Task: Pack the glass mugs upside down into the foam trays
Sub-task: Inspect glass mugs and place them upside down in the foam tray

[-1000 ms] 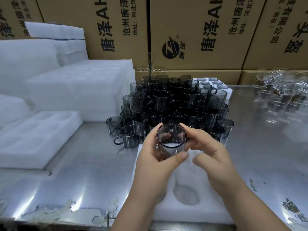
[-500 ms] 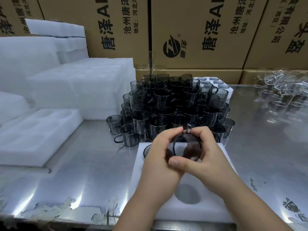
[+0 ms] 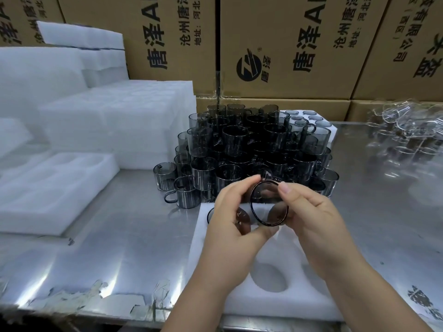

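A smoky grey glass mug (image 3: 269,202) is held between both hands just above the far end of a white foam tray (image 3: 268,295). Its dark rim faces me and its handle points up. My left hand (image 3: 233,216) grips it from the left, thumb near the handle. My right hand (image 3: 309,212) pinches it from the right with curled fingers. Another mug (image 3: 242,218) sits in the tray's far-left pocket, partly hidden by my left hand. One round pocket (image 3: 268,277) in the near part of the tray holds nothing.
A dense stack of grey mugs (image 3: 251,149) stands behind the tray on the steel table (image 3: 107,248). Foam trays (image 3: 48,190) and foam blocks (image 3: 115,121) lie at left. Clear glassware (image 3: 407,130) sits at right. Cardboard boxes (image 3: 287,44) wall off the back.
The mug has been tipped from upright to rim toward me and carried lower and to the right, down toward the tray. Both hands moved with it.
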